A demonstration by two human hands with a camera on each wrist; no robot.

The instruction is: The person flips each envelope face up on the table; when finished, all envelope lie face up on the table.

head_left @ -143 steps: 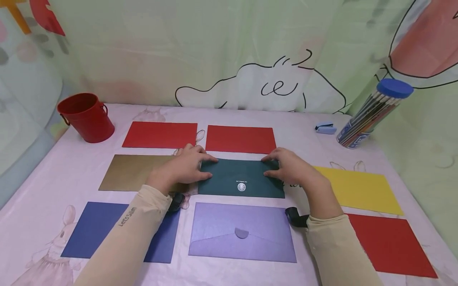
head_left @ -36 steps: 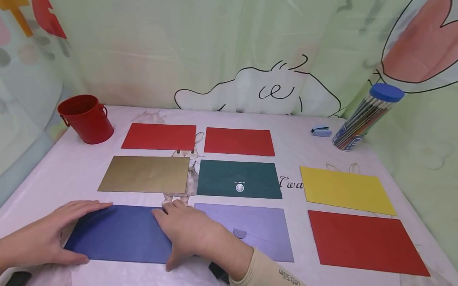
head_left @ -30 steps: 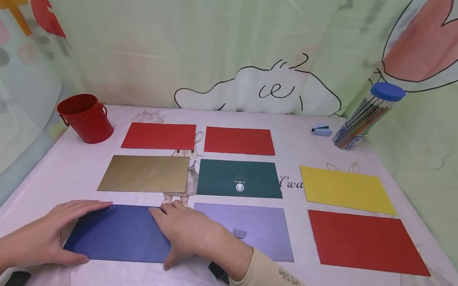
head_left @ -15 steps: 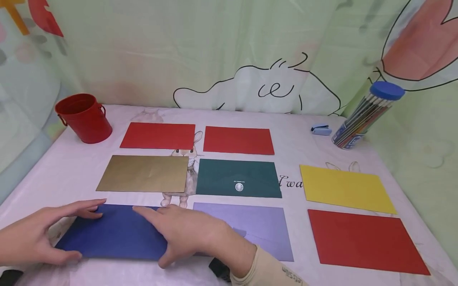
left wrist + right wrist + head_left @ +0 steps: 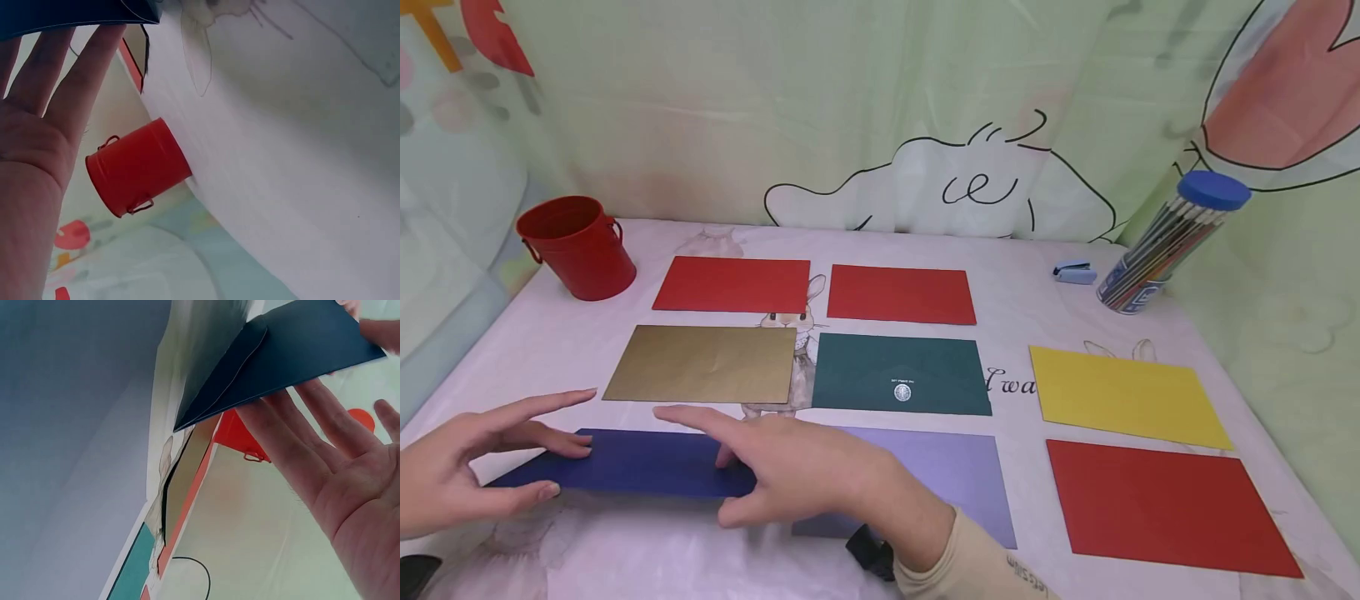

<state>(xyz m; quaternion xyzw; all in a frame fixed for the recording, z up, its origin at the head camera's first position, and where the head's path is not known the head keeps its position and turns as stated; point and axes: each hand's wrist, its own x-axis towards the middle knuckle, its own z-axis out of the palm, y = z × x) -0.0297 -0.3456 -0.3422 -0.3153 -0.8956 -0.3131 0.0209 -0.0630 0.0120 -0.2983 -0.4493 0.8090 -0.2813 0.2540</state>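
Observation:
A blue envelope [image 5: 640, 465] is held up off the cloth at the near left, tilted so that it looks narrow in the head view. My left hand [image 5: 493, 467] holds its left end, thumb at the near edge and fingers at the far side. The right hand [image 5: 797, 471] grips the right end in the same way. The right wrist view shows the flap line on the blue envelope [image 5: 306, 344] and long fingers [image 5: 281, 434] against it. Partly behind my right forearm lies a lilac envelope [image 5: 951, 479]. A gold envelope [image 5: 700, 364] lies just beyond the hands.
Beyond lie two red envelopes [image 5: 732, 284], a dark green envelope [image 5: 895, 367] with a white round logo, a yellow envelope [image 5: 1127, 396] and a larger red envelope [image 5: 1165, 508]. A red bucket [image 5: 580, 250], a light blue stapler [image 5: 1075, 272] and a tilted pencil tub [image 5: 1172, 242] stand behind.
Earlier both hands were at the green envelope, then moved to the blue one lying flat. Now the blue envelope is raised and tilted, shifted slightly left.

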